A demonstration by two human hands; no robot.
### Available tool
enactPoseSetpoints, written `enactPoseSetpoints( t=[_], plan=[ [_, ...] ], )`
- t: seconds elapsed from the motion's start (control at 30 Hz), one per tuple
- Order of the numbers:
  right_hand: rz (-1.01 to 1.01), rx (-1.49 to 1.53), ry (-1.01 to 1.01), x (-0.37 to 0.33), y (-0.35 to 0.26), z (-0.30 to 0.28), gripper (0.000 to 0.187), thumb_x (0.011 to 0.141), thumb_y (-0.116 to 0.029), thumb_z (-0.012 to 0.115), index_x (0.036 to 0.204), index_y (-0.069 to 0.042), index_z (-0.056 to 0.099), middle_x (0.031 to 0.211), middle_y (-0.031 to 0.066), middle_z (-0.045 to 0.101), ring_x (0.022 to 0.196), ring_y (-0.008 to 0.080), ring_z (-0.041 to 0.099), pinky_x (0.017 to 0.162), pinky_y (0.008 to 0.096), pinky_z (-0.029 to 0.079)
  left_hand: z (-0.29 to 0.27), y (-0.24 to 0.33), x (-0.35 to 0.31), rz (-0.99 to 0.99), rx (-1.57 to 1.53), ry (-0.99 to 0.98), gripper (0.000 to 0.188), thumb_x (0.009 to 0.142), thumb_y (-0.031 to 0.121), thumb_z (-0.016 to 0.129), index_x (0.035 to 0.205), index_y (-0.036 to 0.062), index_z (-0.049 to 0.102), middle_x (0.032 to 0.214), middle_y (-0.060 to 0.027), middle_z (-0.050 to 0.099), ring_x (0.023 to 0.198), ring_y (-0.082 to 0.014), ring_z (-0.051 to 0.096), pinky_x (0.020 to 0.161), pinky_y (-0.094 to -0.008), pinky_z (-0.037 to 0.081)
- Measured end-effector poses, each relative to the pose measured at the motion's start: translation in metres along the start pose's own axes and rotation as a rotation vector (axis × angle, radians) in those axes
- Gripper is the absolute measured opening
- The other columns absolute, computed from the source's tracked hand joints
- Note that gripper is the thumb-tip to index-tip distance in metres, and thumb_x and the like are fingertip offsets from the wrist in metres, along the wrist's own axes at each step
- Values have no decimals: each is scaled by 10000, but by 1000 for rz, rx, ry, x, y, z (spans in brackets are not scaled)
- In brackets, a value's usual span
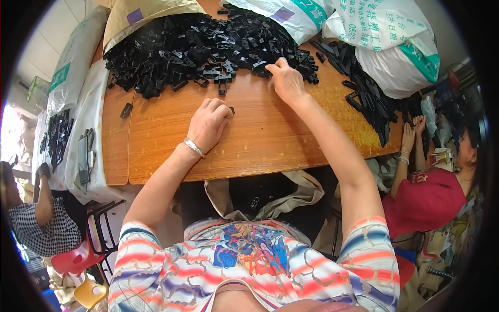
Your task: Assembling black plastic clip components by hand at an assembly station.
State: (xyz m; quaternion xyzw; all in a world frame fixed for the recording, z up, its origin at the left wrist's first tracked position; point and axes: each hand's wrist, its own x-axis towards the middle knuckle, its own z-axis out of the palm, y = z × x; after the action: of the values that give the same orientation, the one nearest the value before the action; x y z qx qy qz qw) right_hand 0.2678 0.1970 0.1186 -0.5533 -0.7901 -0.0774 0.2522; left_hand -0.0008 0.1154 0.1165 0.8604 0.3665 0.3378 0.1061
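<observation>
My left hand (pixel 209 124), a bracelet at its wrist, rests low over the wooden table with its fingers curled. A small black plastic part (pixel 232 110) pokes out beside its fingertips. My right hand (pixel 287 82) is at the front edge of a large heap of small black plastic parts (pixel 171 54), thumb and fingers drawn together. Whatever lies between those fingers is too small to make out. Between the hands and the heap, a few loose parts (pixel 222 86) lie on the wood. A single part (pixel 126 110) sits apart at the left.
Behind the heap lie a tan sack (pixel 150 18) and white printed sacks (pixel 390 47). Long black pieces (pixel 369 99) are strewn along the table's right side. A beige bag (pixel 291 200) hangs open at my lap. Co-workers sit at left (pixel 44 223) and right (pixel 426 200).
</observation>
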Motion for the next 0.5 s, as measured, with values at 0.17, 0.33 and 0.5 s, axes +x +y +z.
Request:
enactPoseSetpoints(
  t=[0.17, 0.33, 0.5],
  plan=[
    [22, -83, -141, 15, 4, 1, 121, 856, -73, 634, 971, -35, 627, 1080, 170, 576, 944, 373, 665, 781, 457, 562, -2, 9, -4, 72, 30, 36, 261, 771, -8, 701, 1009, 73, 631, 1011, -92, 625, 978, -317, 573, 858, -390, 495],
    [119, 119, -231, -16, -21, -16, 294, 817, -207, 774, 997, -35, 619, 1008, 176, 670, 929, 381, 663, 786, 457, 530, -1, 2, -5, 45, 20, 18, 308, 762, 9, 720, 1048, 69, 624, 1001, -98, 630, 965, -319, 576, 851, -387, 498],
    [164, 256, -206, -53, -49, -31, 267, 829, -203, 761, 990, -37, 627, 985, 162, 676, 899, 373, 663, 767, 448, 525, -2, 3, -7, 95, 46, 32, 322, 749, 32, 735, 1048, 64, 619, 1007, -95, 624, 957, -312, 570, 846, -383, 497]
  ],
)
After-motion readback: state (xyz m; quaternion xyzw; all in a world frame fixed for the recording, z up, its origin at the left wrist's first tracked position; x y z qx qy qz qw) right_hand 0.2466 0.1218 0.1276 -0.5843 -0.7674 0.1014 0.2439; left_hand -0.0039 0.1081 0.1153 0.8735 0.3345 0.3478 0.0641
